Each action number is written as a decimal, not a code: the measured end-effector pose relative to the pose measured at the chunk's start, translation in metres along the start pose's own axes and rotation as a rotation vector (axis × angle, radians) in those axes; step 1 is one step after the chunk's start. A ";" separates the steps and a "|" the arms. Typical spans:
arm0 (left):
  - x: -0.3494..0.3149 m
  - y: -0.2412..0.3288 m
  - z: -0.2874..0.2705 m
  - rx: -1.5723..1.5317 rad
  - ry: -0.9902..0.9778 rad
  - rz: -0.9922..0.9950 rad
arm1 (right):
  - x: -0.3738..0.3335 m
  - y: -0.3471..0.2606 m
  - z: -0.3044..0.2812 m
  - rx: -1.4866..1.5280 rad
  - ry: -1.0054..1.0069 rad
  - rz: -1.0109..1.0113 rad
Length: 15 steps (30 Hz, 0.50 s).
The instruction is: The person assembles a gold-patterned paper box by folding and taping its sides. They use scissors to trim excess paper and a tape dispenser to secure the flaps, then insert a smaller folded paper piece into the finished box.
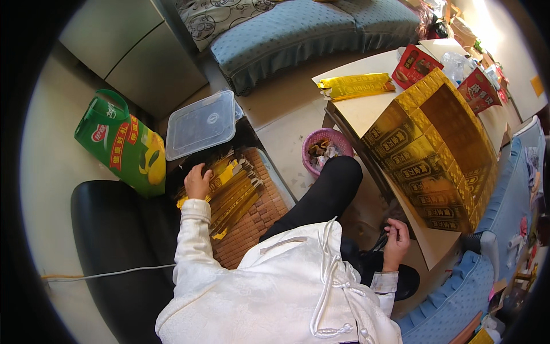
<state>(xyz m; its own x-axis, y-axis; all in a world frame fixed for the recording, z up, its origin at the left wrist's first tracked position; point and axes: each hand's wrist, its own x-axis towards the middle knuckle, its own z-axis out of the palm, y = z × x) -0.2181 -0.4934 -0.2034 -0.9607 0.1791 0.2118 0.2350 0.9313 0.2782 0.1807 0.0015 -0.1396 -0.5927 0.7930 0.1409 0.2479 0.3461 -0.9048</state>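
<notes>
My left hand rests at the left edge of a pile of flat gold-and-brown cardboard strips, its fingers apart and touching the pile. The strips lie on a brown woven seat mat to my left. Over on the right, my right hand hangs beside my knee with its fingers curled in. Something dark or see-through shows by its fingertips, too unclear to name. Further right stands a large block of joined gold boxes, with a hollow in the middle, on a cream table.
A clear plastic lid or box sits beyond the strips, next to a green gift carton. On the floor is a pink basket with scraps. A gold packet and red cartons occupy the table. Blue sofas stand beyond and right.
</notes>
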 end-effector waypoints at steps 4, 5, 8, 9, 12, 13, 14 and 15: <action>0.029 -0.025 0.017 0.102 -0.112 0.092 | -0.011 0.004 0.000 -0.025 0.015 -0.057; 0.035 -0.032 0.020 0.152 -0.172 0.133 | -0.015 0.006 -0.002 -0.022 0.043 -0.048; 0.037 -0.027 0.020 0.247 -0.251 0.164 | -0.022 0.013 -0.016 -0.013 0.110 -0.025; 0.038 -0.023 0.019 0.276 -0.271 0.151 | -0.023 0.015 -0.019 -0.007 0.130 -0.018; 0.038 -0.017 0.011 0.210 -0.248 0.156 | -0.025 0.015 -0.026 -0.011 0.188 0.008; 0.038 -0.016 0.008 0.163 -0.226 0.166 | -0.024 0.012 -0.027 -0.021 0.196 0.000; 0.039 -0.018 0.008 0.113 -0.256 0.124 | -0.023 0.010 -0.027 -0.019 0.198 -0.001; 0.041 -0.022 0.006 0.063 -0.284 0.080 | -0.021 0.008 -0.026 -0.016 0.197 -0.005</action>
<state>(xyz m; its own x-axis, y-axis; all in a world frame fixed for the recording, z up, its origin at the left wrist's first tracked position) -0.2634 -0.5044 -0.2067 -0.9445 0.3258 -0.0422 0.3104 0.9271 0.2102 0.2150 0.0010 -0.1391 -0.4329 0.8734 0.2229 0.2583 0.3572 -0.8976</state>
